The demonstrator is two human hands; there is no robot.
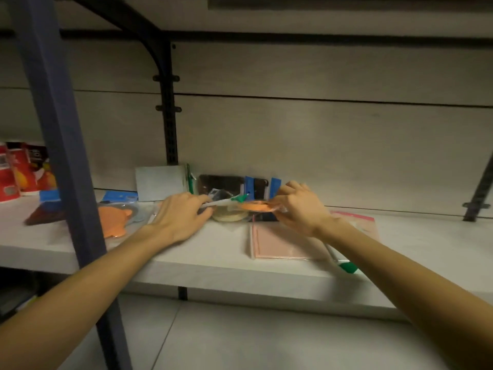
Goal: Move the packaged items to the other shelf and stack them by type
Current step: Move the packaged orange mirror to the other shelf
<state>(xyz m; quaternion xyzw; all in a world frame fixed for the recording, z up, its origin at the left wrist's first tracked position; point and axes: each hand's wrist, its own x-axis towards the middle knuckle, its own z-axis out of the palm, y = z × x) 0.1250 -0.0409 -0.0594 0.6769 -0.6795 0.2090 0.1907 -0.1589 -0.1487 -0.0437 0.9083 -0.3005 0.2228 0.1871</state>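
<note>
Both my hands reach onto the white shelf (202,252). My left hand (181,214) pinches a white pen-like packet with a green tip (226,201). My right hand (301,206) grips a clear packet holding an orange round item (254,206), lifted slightly above a cream round packet (229,216). A pink flat packet (282,244) lies under my right wrist. An orange bear-shaped packet (114,220) lies to the left. Dark and blue packets (240,184) lean against the back wall.
A blue upright post (66,145) stands at the left front of the shelf. Red boxes (21,172) stand at the far left. A white card (160,182) leans on the back wall. A green-tipped pen packet (346,267) lies at the shelf's front edge.
</note>
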